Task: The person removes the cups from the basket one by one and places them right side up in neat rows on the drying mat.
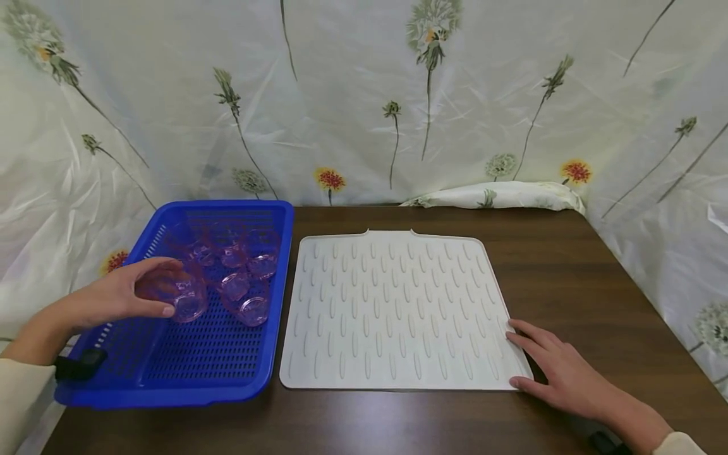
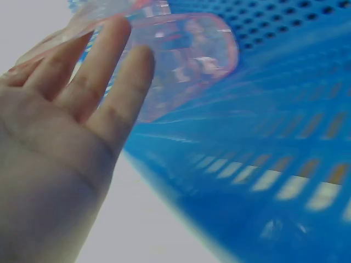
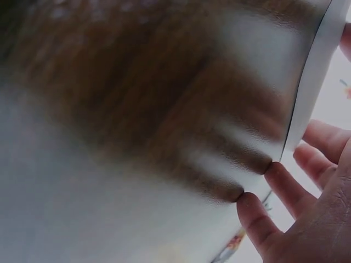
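Observation:
My left hand (image 1: 116, 296) reaches over the blue basket (image 1: 227, 395) and holds a clear pink cup (image 1: 190, 303), thumb on the near side and fingers round the far side. Several similar pink cups (image 1: 253, 309) lie just right of it in the basket. In the left wrist view, the fingers (image 2: 88, 82) stretch along clear pink plastic. At the right, my right hand (image 1: 563, 373) touches the right edge of a white ridged drying mat (image 1: 392, 316) with its fingers spread. The right wrist view shows its fingertips (image 3: 252, 205) on the dark tabletop beside the mat's edge.
The mat lies flat on a dark brown wooden table (image 1: 569, 284), right of the basket. Behind and at both sides hangs a flowered plastic sheet (image 1: 352, 114). A rolled fold of it (image 1: 506, 196) lies along the table's back edge.

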Motion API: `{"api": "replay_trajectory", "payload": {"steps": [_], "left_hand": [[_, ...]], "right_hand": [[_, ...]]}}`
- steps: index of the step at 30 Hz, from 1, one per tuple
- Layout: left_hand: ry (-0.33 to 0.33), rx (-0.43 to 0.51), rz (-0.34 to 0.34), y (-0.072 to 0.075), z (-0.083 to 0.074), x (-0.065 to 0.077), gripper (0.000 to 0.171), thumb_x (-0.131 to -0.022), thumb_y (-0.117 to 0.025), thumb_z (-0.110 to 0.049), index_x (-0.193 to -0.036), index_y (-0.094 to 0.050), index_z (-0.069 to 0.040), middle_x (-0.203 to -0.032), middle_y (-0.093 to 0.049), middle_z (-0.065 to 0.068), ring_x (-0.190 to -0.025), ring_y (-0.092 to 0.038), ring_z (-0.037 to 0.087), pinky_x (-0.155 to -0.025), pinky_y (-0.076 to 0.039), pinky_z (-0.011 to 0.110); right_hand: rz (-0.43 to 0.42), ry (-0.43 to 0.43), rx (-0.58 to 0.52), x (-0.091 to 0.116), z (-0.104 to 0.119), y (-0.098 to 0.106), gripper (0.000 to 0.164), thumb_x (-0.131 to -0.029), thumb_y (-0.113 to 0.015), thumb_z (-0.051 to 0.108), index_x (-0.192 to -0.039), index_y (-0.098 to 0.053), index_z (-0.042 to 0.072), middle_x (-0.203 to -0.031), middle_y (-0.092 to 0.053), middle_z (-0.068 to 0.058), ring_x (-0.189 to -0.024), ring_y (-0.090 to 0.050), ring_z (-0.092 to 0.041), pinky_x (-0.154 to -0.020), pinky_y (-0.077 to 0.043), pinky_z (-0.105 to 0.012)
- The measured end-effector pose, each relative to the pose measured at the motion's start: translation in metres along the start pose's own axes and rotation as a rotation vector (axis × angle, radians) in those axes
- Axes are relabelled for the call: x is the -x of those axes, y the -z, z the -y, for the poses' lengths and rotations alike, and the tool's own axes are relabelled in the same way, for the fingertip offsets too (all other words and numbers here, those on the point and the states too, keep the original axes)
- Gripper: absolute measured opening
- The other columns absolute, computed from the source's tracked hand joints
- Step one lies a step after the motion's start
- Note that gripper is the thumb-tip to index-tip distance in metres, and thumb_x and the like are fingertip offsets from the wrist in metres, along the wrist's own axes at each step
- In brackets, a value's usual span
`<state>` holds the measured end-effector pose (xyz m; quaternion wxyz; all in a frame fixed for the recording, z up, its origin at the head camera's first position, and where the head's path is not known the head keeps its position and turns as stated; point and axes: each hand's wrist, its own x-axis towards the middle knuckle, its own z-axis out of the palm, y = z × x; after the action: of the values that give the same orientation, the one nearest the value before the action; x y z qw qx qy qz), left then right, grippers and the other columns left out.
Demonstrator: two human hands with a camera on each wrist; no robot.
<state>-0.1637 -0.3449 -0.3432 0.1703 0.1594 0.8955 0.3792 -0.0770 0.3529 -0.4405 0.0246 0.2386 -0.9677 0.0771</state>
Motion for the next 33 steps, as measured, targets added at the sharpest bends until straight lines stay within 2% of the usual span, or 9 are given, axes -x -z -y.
{"api": "replay_trajectory", "payload": {"steps": [2, 4, 7, 9, 11, 18, 25, 29, 33], "left_hand": [[-0.013, -0.025, -0.054, 0.003, -0.005, 0.001, 0.070, -0.088, -0.074, -0.014, -0.146, -0.037, -0.001, -0.135, -0.056, 0.022, -0.103, -0.056, -0.014, -0.077, -0.056, 0.018], [-0.033, -0.039, -0.110, 0.005, -0.010, 0.001, 0.070, -0.088, -0.074, -0.013, -0.146, -0.037, -0.002, -0.130, -0.058, 0.010, -0.103, -0.056, -0.013, -0.077, -0.055, 0.017], [-0.067, -0.022, -0.172, 0.006, -0.015, -0.001, 0.070, -0.088, -0.074, -0.011, -0.147, -0.036, -0.004, -0.123, -0.058, -0.008, -0.103, -0.056, -0.012, -0.078, -0.053, 0.013], [-0.084, 0.006, -0.197, 0.005, -0.020, -0.004, 0.070, -0.089, -0.073, -0.009, -0.148, -0.035, -0.004, -0.121, -0.057, -0.014, -0.104, -0.056, -0.011, -0.078, -0.053, 0.012], [-0.091, 0.018, -0.203, 0.004, -0.026, -0.008, 0.069, -0.090, -0.072, -0.009, -0.148, -0.035, -0.006, -0.124, -0.058, -0.010, -0.105, -0.057, -0.011, -0.079, -0.052, 0.013], [-0.089, 0.004, -0.195, 0.001, -0.045, -0.018, 0.069, -0.089, -0.072, -0.014, -0.149, -0.037, -0.012, -0.140, -0.054, 0.014, -0.108, -0.056, -0.008, -0.081, -0.052, 0.016], [-0.055, 0.009, -0.187, -0.002, -0.055, -0.030, 0.070, -0.090, -0.073, -0.022, -0.150, -0.037, -0.019, -0.144, -0.053, 0.009, -0.112, -0.056, -0.004, -0.081, -0.053, 0.019], [-0.082, 0.017, -0.181, -0.001, -0.061, -0.038, 0.070, -0.091, -0.072, -0.022, -0.150, -0.035, -0.014, -0.145, -0.052, 0.013, -0.112, -0.057, -0.003, -0.083, -0.052, 0.017], [-0.085, 0.057, -0.204, 0.002, -0.072, -0.047, 0.069, -0.092, -0.071, -0.019, -0.150, -0.036, -0.015, -0.145, -0.052, 0.011, -0.112, -0.059, -0.001, -0.082, -0.052, 0.017]], "right_hand": [[0.000, 0.004, -0.002, -0.001, 0.000, 0.000, 0.073, -0.078, -0.079, 0.050, -0.136, -0.057, 0.011, -0.148, -0.045, -0.009, -0.125, -0.049, -0.029, -0.080, -0.049, -0.052], [-0.001, 0.005, -0.006, -0.001, -0.001, 0.000, 0.073, -0.078, -0.079, 0.050, -0.135, -0.057, 0.010, -0.148, -0.045, -0.010, -0.125, -0.049, -0.029, -0.080, -0.049, -0.053], [-0.003, 0.000, -0.011, -0.001, -0.002, 0.001, 0.073, -0.078, -0.080, 0.050, -0.135, -0.058, 0.010, -0.149, -0.045, -0.010, -0.125, -0.049, -0.030, -0.080, -0.049, -0.054], [-0.008, 0.001, -0.015, -0.001, -0.002, 0.001, 0.072, -0.078, -0.080, 0.049, -0.134, -0.058, 0.010, -0.149, -0.045, -0.010, -0.125, -0.048, -0.029, -0.081, -0.049, -0.054], [-0.021, 0.009, -0.016, -0.001, -0.002, 0.000, 0.072, -0.077, -0.081, 0.048, -0.134, -0.058, 0.010, -0.149, -0.046, -0.010, -0.125, -0.047, -0.028, -0.081, -0.049, -0.054], [-0.049, 0.016, -0.001, 0.001, 0.001, 0.000, 0.071, -0.076, -0.082, 0.047, -0.133, -0.058, 0.012, -0.148, -0.047, -0.007, -0.124, -0.045, -0.024, -0.078, -0.047, -0.051], [-0.034, -0.010, -0.029, 0.000, 0.000, 0.000, 0.071, -0.076, -0.082, 0.047, -0.133, -0.058, 0.012, -0.148, -0.047, -0.008, -0.124, -0.047, -0.027, -0.079, -0.047, -0.054], [-0.028, -0.004, -0.041, -0.001, -0.001, -0.002, 0.071, -0.076, -0.082, 0.047, -0.132, -0.059, 0.011, -0.147, -0.047, -0.009, -0.123, -0.048, -0.029, -0.079, -0.048, -0.056], [-0.026, -0.009, -0.043, -0.001, -0.002, -0.003, 0.071, -0.075, -0.082, 0.047, -0.132, -0.059, 0.011, -0.147, -0.047, -0.009, -0.124, -0.048, -0.029, -0.080, -0.048, -0.056]]}}
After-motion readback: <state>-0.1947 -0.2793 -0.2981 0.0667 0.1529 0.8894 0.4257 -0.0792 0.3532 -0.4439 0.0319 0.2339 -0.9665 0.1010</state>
